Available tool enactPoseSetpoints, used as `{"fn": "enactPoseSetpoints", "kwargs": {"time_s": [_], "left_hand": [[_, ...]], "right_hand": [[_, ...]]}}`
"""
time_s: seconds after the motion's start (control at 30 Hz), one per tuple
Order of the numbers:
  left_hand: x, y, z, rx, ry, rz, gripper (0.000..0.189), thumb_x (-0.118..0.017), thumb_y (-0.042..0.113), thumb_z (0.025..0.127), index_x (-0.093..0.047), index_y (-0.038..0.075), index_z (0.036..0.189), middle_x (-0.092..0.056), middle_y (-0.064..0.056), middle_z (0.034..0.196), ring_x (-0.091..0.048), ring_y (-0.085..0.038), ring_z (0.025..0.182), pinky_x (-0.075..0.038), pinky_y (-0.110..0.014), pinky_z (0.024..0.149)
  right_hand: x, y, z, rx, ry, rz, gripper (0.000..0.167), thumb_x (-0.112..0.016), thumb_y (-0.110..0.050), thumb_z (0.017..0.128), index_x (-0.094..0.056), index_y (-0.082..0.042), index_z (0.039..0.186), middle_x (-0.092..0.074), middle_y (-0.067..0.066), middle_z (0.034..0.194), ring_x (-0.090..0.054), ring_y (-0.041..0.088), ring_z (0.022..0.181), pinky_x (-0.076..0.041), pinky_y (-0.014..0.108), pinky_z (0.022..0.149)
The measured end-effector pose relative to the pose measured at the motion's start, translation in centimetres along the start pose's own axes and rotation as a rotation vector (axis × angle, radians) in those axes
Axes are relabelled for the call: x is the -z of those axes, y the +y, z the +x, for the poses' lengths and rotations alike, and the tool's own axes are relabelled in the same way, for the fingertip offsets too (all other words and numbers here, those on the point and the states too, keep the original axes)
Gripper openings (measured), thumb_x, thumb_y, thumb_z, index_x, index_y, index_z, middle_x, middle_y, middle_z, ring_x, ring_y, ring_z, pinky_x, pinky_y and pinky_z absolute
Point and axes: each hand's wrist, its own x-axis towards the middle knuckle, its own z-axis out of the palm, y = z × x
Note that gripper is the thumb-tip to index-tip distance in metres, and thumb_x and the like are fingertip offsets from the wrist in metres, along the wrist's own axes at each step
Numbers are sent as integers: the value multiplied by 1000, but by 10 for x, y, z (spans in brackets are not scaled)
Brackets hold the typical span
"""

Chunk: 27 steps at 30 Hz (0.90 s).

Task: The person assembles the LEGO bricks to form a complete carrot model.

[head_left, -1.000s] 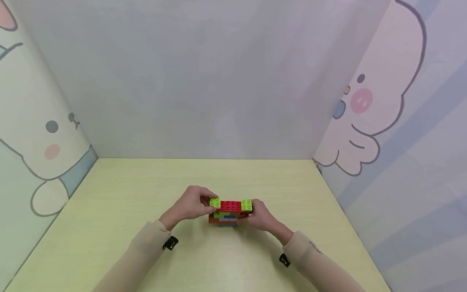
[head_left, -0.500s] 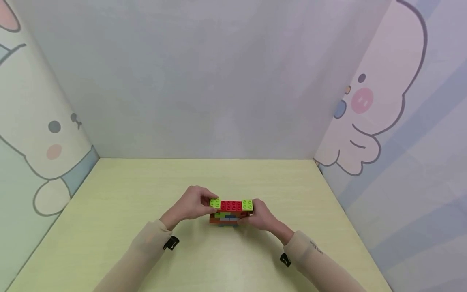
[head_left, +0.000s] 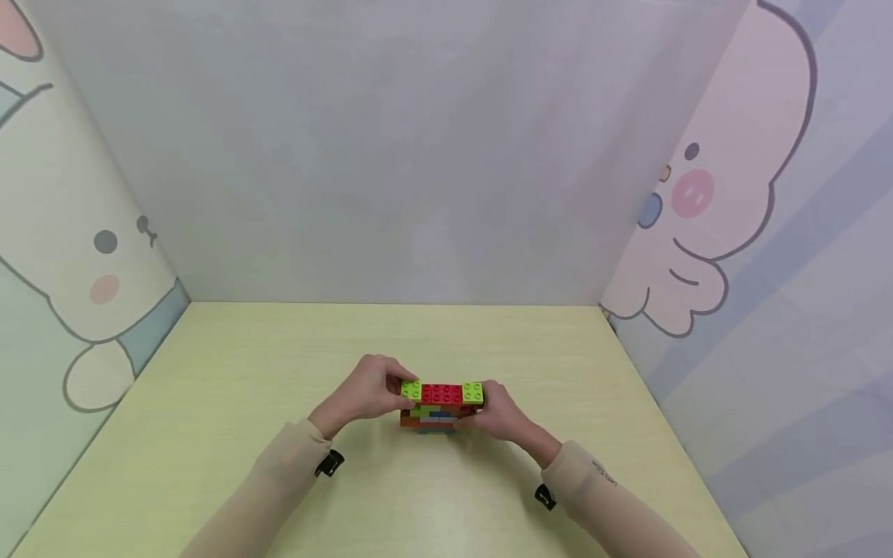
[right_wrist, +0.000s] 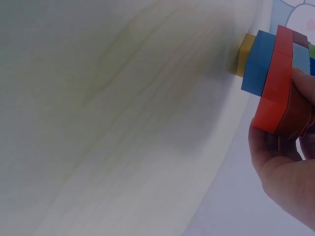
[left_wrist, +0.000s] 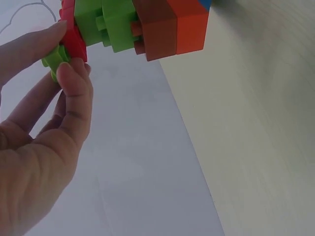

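Observation:
A block structure (head_left: 442, 394) of toy building bricks stands on the table between both hands. Its top shows a red middle with a lime green brick (head_left: 411, 389) on the left end and another lime brick (head_left: 472, 392) on the right. My left hand (head_left: 366, 387) pinches the left lime brick between thumb and fingers; in the left wrist view it sits on a red brick (left_wrist: 74, 34). With my right hand (head_left: 498, 412) I grip the structure's right end. Lower layers of orange (right_wrist: 275, 78), blue (right_wrist: 259, 61) and yellow (right_wrist: 243, 55) show in the right wrist view.
The pale yellow table (head_left: 293, 333) meets a grey back wall (head_left: 391, 194). Side panels with cartoon animals (head_left: 691, 194) rise left and right. Black clips (head_left: 329, 463) hang at both sleeve cuffs.
The hands and the block structure keep the same pose, with both grips unchanged. Only a slight shift of the head view shows.

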Motion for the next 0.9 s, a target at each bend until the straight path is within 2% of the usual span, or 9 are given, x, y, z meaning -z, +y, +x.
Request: {"fn": "enactPoseSetpoints", "kwargs": {"time_s": [0.43, 0.57, 0.67, 0.77, 0.9], "left_hand": [[-4, -4, -1, 23, 22, -26, 29, -83, 13, 73, -75, 8, 100, -60, 7, 78, -54, -11, 65, -49, -28, 59], [-6, -5, -2, 12, 35, -43, 28, -83, 12, 73, -74, 8, 99, -60, 6, 79, -54, -12, 66, -49, -28, 59], [-9, -9, -4, -7, 54, -79, 28, -83, 13, 73, -73, 10, 99, -62, 6, 84, -56, -15, 71, -50, -29, 62], [-15, -15, -5, -15, 79, -129, 29, -84, 18, 74, -72, 12, 100, -64, 6, 91, -58, -17, 78, -52, -34, 69], [-24, -23, -6, 9, 102, -212, 33, -84, 25, 74, -71, 14, 102, -66, 6, 96, -60, -14, 81, -51, -41, 75]], "right_hand": [[1, 1, 0, -8, -10, -8, 35, -84, -11, 72, -70, -8, 104, -70, -1, 95, -64, 13, 87, -51, 34, 77], [1, 3, 0, -1, -12, 14, 35, -83, -10, 73, -70, -8, 104, -70, -2, 95, -64, 13, 87, -51, 34, 77], [1, 4, 0, 6, -11, 24, 34, -83, -8, 73, -70, -8, 104, -69, -2, 94, -64, 14, 87, -51, 35, 77], [1, 3, 0, 4, -12, 23, 34, -83, -8, 73, -70, -8, 104, -69, -2, 94, -64, 14, 87, -51, 35, 77], [1, 1, 0, -3, -14, 10, 34, -83, -7, 73, -70, -8, 104, -69, -2, 94, -64, 14, 87, -51, 35, 77]]}}
